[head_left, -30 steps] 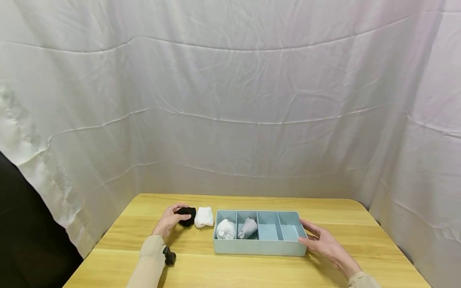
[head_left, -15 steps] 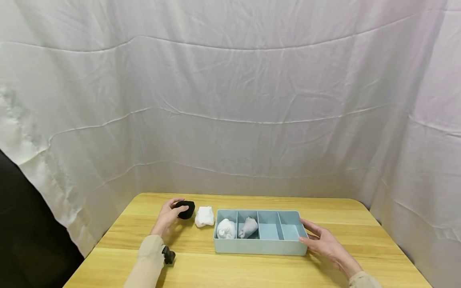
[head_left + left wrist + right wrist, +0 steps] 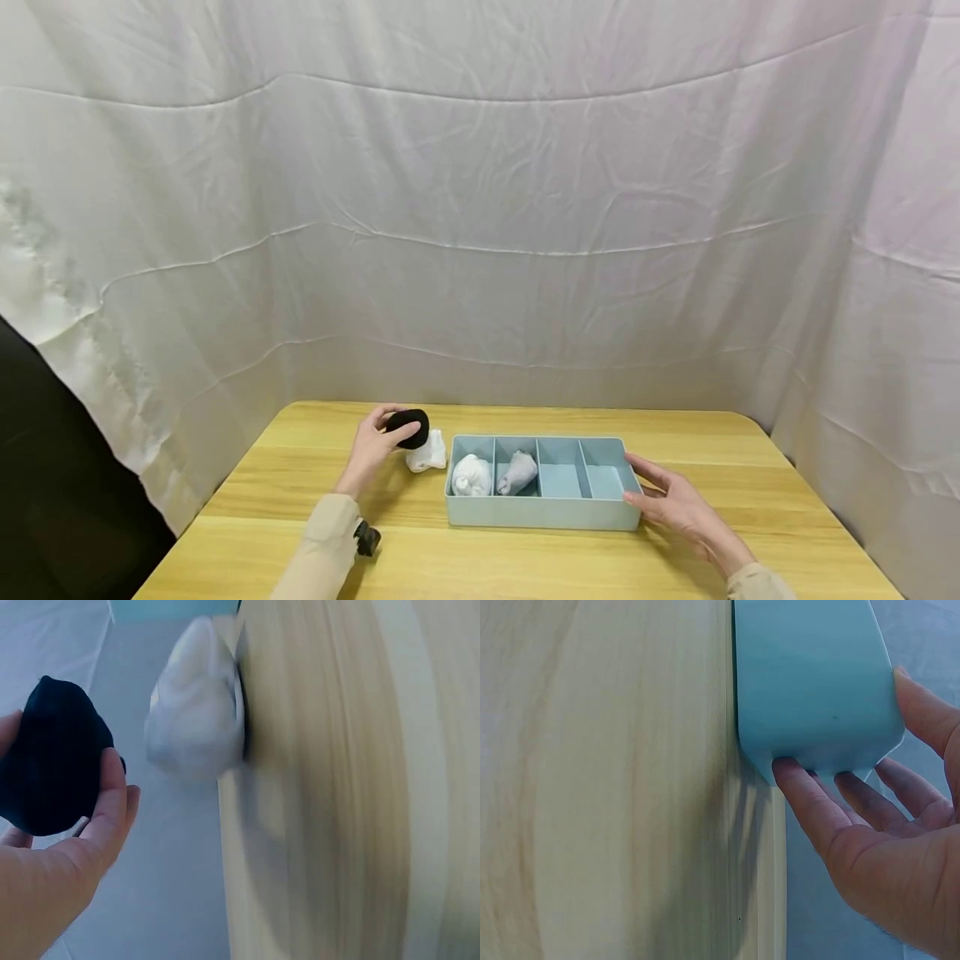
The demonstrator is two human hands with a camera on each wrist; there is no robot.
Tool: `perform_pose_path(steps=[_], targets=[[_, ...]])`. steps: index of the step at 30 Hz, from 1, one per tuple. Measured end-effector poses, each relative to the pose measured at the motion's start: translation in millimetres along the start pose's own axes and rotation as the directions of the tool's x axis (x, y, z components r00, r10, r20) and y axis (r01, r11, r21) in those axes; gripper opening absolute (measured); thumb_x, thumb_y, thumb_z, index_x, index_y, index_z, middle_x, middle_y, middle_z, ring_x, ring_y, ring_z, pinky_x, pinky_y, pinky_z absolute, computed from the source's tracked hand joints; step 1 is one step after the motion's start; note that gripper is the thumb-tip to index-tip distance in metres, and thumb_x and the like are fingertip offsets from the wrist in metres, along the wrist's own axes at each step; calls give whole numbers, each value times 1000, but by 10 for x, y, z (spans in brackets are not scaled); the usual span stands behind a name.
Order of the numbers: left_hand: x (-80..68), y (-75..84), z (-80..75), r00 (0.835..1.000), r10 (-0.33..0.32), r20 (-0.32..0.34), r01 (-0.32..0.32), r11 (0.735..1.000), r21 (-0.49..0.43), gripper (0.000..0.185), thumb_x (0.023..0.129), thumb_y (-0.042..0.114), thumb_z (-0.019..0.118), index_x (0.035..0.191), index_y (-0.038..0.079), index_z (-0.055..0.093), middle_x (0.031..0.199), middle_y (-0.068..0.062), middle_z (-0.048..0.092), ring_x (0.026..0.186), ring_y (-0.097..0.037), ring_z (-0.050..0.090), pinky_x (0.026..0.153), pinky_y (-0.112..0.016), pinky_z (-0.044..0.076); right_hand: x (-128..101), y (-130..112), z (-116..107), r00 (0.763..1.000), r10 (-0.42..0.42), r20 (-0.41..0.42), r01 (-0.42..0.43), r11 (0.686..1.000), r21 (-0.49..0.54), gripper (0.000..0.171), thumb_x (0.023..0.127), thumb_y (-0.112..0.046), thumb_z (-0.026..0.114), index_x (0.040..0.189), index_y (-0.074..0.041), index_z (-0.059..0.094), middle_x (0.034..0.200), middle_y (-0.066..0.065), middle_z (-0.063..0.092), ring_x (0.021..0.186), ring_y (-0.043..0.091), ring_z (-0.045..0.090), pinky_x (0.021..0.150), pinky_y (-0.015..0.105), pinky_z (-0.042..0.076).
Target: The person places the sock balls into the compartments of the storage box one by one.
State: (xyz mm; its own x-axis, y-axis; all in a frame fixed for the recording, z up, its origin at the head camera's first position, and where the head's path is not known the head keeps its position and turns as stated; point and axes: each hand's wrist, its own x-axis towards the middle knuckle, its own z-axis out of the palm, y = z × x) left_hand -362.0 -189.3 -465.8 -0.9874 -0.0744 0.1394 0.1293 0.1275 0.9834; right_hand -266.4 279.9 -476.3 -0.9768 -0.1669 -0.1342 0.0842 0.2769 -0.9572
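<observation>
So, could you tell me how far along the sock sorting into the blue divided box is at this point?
About halfway, it seems. Done: a white sock bundle and a grey sock bundle fill the two left compartments of the blue organizer box. In hand: the left hand holds a black sock bundle above the table, while the right hand steadies the box's end. Left: another white bundle on the table; two compartments empty.

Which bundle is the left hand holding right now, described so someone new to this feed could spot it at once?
Start at the light blue divided tray on the wooden table, then look just past its left end. There the left hand holds a small black rolled bundle lifted above the tabletop. It is the only black one: the bundle beside it is white and lies on the table.
</observation>
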Motion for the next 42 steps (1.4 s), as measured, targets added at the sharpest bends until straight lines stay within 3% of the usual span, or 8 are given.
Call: perform_pose_path(steps=[11,16,23,27,34,42], targets=[[-119,49,294,992,89,92,-91,996,15,42,79,19,83,112,9,59,109,-12,63,98,-20,59,83,-30,51,18,-1,34,1000,-6,6,6,1000,-6,77,92,-19,69,155,-5,26,160,26,17,139,51,29,102,49,46],[-134,45,393,988,115,104,-116,993,4,42,79,20,83,111,11,58,107,-11,66,96,-19,60,84,-30,50,13,-24,53,1000,-8,2,8,1000,1,75,92,-17,69,154,-5,27,159,26,17,139,50,30,102,50,46],[-151,84,490,985,104,138,-96,993,-63,42,83,24,80,122,22,66,121,-7,65,104,-20,61,88,-33,51,16,-21,44,1000,-5,-1,5,1000,-8,75,93,-17,68,154,-5,27,160,25,16,140,50,29,103,50,46],[-178,81,569,981,109,162,-95,991,-91,41,84,21,79,122,16,67,121,-8,65,104,-18,62,88,-31,51,17,-16,34,1000,-2,1,2,1000,-18,75,93,-18,67,155,-6,26,160,26,16,140,50,28,102,50,46],[-223,116,681,962,138,234,-125,990,-68,49,84,22,78,129,13,62,123,-11,63,99,-18,62,77,-31,53,12,-8,23,1000,-3,0,3,1000,-19,76,93,-20,68,155,-6,26,160,26,16,140,51,28,102,51,46],[-267,173,813,944,148,293,-136,989,-60,50,85,24,77,132,17,61,125,-10,62,102,-21,63,82,-30,54,17,-14,31,1000,5,-1,-5,1000,-8,77,92,-21,69,155,-6,26,160,24,16,141,49,28,103,50,45]])
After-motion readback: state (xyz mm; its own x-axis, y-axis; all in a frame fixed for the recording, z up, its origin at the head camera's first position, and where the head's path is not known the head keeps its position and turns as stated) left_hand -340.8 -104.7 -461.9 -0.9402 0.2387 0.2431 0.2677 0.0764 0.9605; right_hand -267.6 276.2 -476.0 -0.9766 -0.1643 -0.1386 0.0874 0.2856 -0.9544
